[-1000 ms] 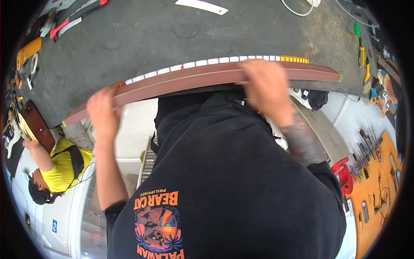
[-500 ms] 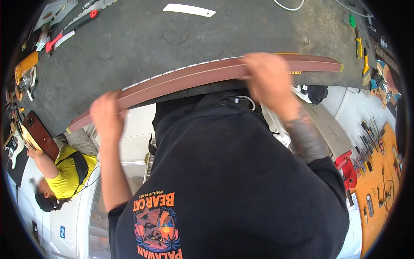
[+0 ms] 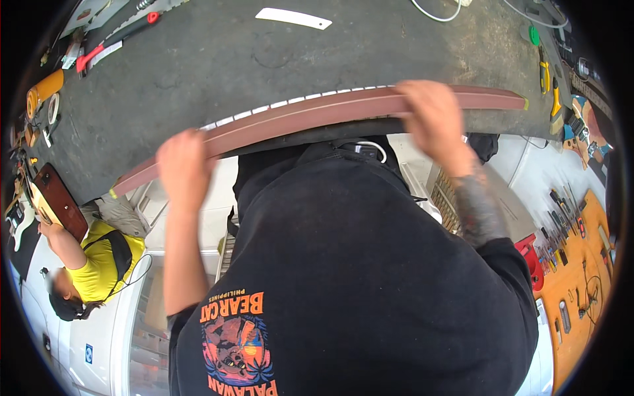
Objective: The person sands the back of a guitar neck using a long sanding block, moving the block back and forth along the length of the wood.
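Observation:
I hold a long reddish-brown wooden strip (image 3: 310, 113) with white marks along its far edge, level across the near edge of a dark grey workbench (image 3: 277, 59). My left hand (image 3: 183, 166) grips it near its left end. My right hand (image 3: 432, 117) is wrapped over it right of the middle. The strip's right end (image 3: 508, 100) sticks out free. My black sweater fills the lower middle of the view.
A person in a yellow shirt (image 3: 99, 264) works at lower left beside a brown wooden body (image 3: 56, 198). A white strip (image 3: 294, 18) and red-handled tools (image 3: 115, 39) lie on the bench. An orange tool board (image 3: 581, 277) stands at the right.
The strip and both hands have come toward me and lower in the picture, from over the bench to its near edge. My grip on it is unchanged.

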`<state>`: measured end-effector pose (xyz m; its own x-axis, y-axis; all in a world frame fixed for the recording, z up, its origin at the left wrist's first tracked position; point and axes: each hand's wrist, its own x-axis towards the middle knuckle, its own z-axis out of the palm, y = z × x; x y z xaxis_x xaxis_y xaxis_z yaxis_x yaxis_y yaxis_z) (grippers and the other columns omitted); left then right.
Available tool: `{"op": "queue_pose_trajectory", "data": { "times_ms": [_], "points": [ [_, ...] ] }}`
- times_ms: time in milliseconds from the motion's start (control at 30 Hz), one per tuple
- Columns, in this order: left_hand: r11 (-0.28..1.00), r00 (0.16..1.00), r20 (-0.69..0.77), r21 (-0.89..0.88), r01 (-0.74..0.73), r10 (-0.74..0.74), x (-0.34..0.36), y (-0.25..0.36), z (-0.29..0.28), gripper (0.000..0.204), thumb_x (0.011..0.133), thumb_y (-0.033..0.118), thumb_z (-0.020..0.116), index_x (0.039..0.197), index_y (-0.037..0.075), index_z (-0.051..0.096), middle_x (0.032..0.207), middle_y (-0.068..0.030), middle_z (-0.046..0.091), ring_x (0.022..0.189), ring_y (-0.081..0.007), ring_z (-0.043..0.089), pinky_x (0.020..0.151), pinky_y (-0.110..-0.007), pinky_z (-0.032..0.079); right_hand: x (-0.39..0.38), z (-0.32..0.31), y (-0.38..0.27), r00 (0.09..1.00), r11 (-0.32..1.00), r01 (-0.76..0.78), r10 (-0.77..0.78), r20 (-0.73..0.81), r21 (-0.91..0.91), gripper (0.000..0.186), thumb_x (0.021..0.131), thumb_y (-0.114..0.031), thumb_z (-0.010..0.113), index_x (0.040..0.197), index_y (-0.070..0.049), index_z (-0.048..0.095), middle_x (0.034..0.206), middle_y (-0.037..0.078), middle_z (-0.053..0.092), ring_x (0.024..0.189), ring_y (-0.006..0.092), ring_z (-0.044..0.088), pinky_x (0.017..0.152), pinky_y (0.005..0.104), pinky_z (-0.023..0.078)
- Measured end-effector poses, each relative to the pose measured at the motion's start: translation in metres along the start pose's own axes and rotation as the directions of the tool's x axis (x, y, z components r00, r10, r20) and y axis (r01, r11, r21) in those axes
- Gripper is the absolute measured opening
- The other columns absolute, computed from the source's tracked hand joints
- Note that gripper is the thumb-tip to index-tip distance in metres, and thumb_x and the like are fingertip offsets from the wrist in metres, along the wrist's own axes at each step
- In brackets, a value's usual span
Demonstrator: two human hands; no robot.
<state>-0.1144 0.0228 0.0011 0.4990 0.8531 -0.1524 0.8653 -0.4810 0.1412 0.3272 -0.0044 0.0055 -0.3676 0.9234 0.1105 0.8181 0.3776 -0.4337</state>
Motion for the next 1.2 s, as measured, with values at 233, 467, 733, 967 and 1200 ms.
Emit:
{"op": "queue_pose_trajectory", "data": {
  "times_ms": [233, 467, 733, 967, 1200],
  "points": [
    [0.998, 0.998, 0.012, 0.006, -0.068, 0.068, -0.021, -0.099, -0.038, 0.047, 0.075, 0.014, 0.081, 0.118, 0.006, 0.062, 0.110, -0.0118, 0.065, 0.107, -0.0345, 0.061, 0.095, -0.045, 0.045, 0.047, 0.034, -0.069, 0.998, 0.995, 0.010, -0.005, -0.057, 0.100, 0.037, 0.084, -0.013, 0.078, 0.119, -0.006, 0.068, 0.116, 0.010, 0.072, 0.108, 0.0309, 0.068, 0.094, 0.0449, 0.052],
    [0.973, 0.949, -0.220, -0.003, -0.231, 0.225, 0.101, -0.034, -0.018, 0.040, 0.087, 0.037, 0.078, 0.109, 0.008, 0.064, 0.103, -0.0061, 0.065, 0.098, -0.0295, 0.062, 0.082, -0.042, 0.047, 0.031, -0.032, 0.028, 0.991, 0.984, -0.128, 0.124, -0.043, -0.122, 0.037, 0.090, -0.014, 0.076, 0.126, -0.008, 0.069, 0.121, 0.013, 0.071, 0.111, 0.0336, 0.067, 0.097, 0.0395, 0.052],
    [0.971, 0.914, -0.329, 0.098, -0.218, 0.238, 0.121, -0.034, 0.017, 0.046, 0.090, 0.045, 0.074, 0.115, 0.008, 0.061, 0.104, -0.0106, 0.068, 0.102, -0.0357, 0.064, 0.083, -0.047, 0.050, 0.047, -0.009, 0.044, 0.997, 0.990, -0.080, 0.080, -0.003, -0.115, 0.036, 0.082, -0.009, 0.080, 0.114, 0.003, 0.068, 0.109, 0.023, 0.070, 0.105, 0.0421, 0.067, 0.092, 0.0436, 0.053],
    [0.975, 0.953, -0.230, 0.151, -0.164, 0.196, 0.114, -0.033, 0.014, 0.042, 0.083, 0.038, 0.080, 0.099, 0.005, 0.058, 0.101, -0.0132, 0.062, 0.099, -0.0352, 0.060, 0.085, -0.046, 0.048, 0.060, 0.008, 0.047, 0.990, 0.986, -0.113, 0.123, 0.076, -0.126, 0.037, 0.080, -0.011, 0.081, 0.111, 0.001, 0.065, 0.104, 0.021, 0.066, 0.100, 0.0424, 0.064, 0.086, 0.0442, 0.051],
    [0.968, 0.951, -0.235, 0.197, -0.156, 0.201, 0.115, -0.032, 0.020, 0.043, 0.085, 0.038, 0.079, 0.099, 0.003, 0.057, 0.103, -0.0158, 0.062, 0.103, -0.0374, 0.061, 0.088, -0.048, 0.049, 0.050, 0.020, 0.083, 0.988, 0.946, -0.083, 0.118, 0.095, -0.315, 0.043, 0.094, -0.033, 0.074, 0.128, -0.008, 0.063, 0.113, 0.014, 0.069, 0.104, 0.0367, 0.066, 0.088, 0.0420, 0.052]
  ]
}}
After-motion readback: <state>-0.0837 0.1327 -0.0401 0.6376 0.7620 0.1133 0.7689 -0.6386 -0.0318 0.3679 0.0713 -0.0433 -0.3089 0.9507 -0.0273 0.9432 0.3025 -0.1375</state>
